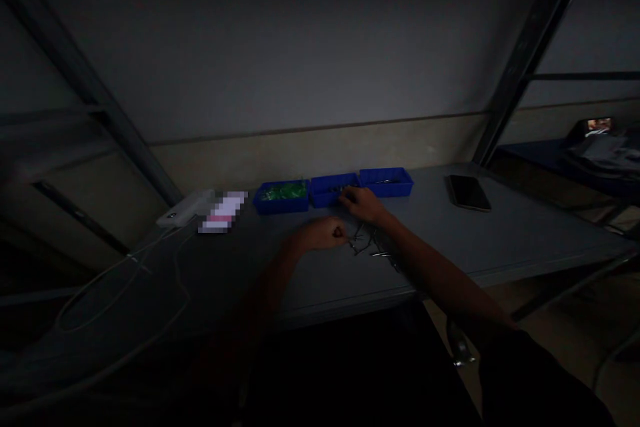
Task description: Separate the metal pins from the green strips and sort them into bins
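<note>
My left hand (pixel 325 233) is closed in a pinch just above the table, beside several thin metal pieces (pixel 380 254) that lie loose there. A slim shiny piece shows at its fingertips, but the dim light hides whether it is gripped. At the front right edge of the middle blue bin (pixel 325 199) is my right hand (pixel 365 205), its fingers curled together. Whatever it pinches is too small and dark to make out. Small dark parts (pixel 340 189) lie inside that bin.
Left of the middle bin stands a blue bin with green plastic bags (pixel 285 192); to its right, another blue bin (pixel 387 191) holds thin metal pieces. A lit phone (pixel 223 212) and a white box (pixel 186 208) with cables lie left, a dark phone (pixel 469 192) right.
</note>
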{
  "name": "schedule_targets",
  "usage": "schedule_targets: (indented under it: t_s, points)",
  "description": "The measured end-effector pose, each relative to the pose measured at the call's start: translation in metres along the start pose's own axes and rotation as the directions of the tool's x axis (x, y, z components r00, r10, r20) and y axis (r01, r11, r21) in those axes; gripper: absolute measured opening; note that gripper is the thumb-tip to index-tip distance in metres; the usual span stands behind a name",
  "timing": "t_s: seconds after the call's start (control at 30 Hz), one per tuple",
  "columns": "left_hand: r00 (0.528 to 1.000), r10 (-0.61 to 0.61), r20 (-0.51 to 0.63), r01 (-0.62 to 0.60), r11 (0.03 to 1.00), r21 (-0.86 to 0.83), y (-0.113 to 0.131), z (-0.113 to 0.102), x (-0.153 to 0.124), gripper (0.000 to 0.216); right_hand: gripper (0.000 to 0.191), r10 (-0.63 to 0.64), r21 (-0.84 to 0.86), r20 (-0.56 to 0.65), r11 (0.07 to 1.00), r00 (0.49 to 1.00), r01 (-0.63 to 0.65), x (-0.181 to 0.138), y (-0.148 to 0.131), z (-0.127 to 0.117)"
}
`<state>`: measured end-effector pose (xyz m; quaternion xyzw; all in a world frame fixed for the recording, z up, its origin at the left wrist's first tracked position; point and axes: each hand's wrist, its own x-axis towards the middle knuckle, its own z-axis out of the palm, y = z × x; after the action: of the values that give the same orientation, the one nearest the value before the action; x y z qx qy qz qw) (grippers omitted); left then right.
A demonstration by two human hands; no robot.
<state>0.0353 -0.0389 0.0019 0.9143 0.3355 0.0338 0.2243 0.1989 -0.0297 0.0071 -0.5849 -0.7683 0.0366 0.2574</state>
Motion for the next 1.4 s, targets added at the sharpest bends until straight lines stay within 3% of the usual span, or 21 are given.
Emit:
schedule_targets:
  t_s: [0.33,0.53,0.77,0.93,1.23,1.4]
  points:
    - [1.0,0.018,0.006,-0.017,0.998,-0.06,-0.007,0.004,0.003,0.015,0.025,-0.032,0.012,0.037,0.999,0.999,0.031,0.0,0.003,0.005]
    - [0.992,-0.014,-0.126,0.01,1.0,-0.028,-0.013,0.0,0.003,0.015,0.023,-0.051,0.049,0.019,0.998,0.999,0.05,0.001,0.005,0.004]
    - [0.89,-0.146,-0.432,0.136,0.989,-0.054,-0.029,-0.018,0.0,0.015,0.026,-0.176,0.217,0.048,0.963,0.983,0.161,-0.003,-0.002,-0.001]
    - [0.865,-0.172,-0.472,0.162,0.985,-0.063,-0.037,-0.019,0.002,0.019,0.016,-0.199,0.169,0.028,0.967,0.98,0.191,-0.002,-0.004,0.004]
    - [0.788,-0.183,-0.587,0.171,0.982,-0.077,-0.038,-0.016,0.006,0.024,0.017,-0.209,0.146,-0.038,0.966,0.977,0.213,0.0,-0.002,0.006]
    - [0.775,-0.177,-0.606,0.133,0.984,-0.117,-0.035,-0.015,0.007,0.024,0.025,-0.147,0.053,-0.04,0.987,0.988,0.149,0.002,-0.005,0.007]
